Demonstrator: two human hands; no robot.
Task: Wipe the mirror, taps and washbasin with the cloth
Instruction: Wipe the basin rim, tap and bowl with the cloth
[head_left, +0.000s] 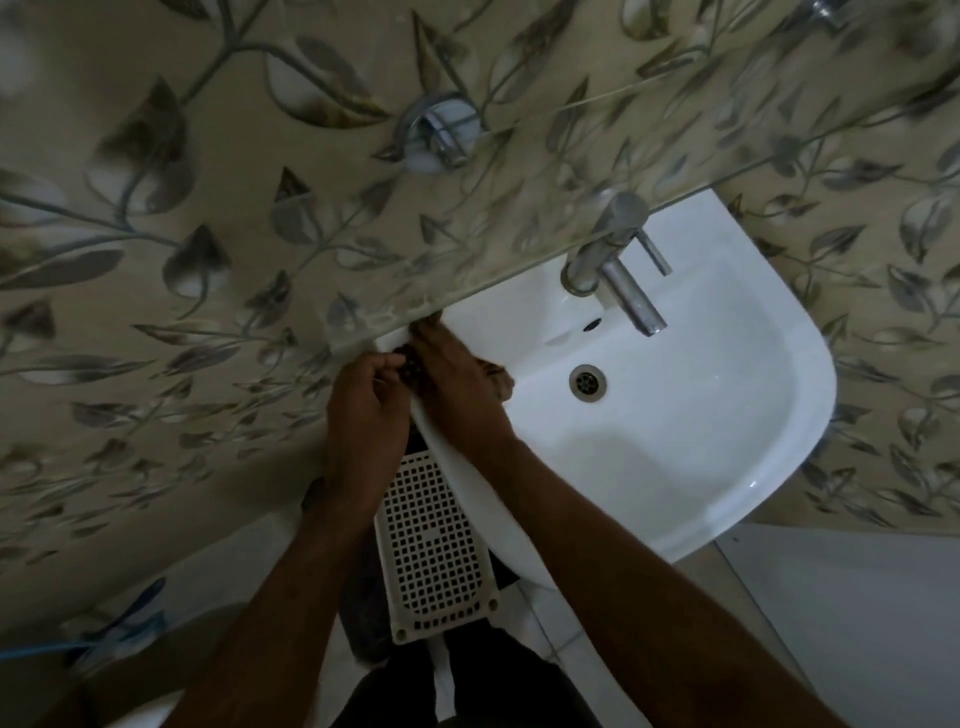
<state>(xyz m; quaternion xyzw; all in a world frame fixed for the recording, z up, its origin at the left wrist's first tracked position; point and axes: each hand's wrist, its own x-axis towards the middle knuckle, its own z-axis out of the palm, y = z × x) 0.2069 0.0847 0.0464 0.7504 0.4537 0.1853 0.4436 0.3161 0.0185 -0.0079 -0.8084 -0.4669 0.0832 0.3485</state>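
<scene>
Two hands work at the left rear corner of the washbasin (675, 415), right under the glass shelf (363, 291) edge. Leaf-pattern wall tiles (156, 260) fill most of the view, everything dim. Basin is white, D-shaped, flat back against the wall under the shelf and rounded front bulging toward lower right; bowl looks clean and glossy, drain (587, 382) near centre, overflow slot (592, 325) just behind it. White perforated basket (434, 540) sits below the basin's left rim, long axis running from the hands down toward the person. Tap (615, 260) is chrome, mounted at the basin's back edge, spout angling out over the bowl toward the drain, thin lever sticking out to the right. Right hand (457, 379) lies flat on the basin rim, fingers together, tips reaching under the shelf. Left hand (366, 405) is curled into a loose fist just beside it, fingers pinching a small dark, dotted item (413, 366) between the two hands; probably the cloth, but too dark to confirm. Second chrome fitting (439, 132) shows on the wall above.
</scene>
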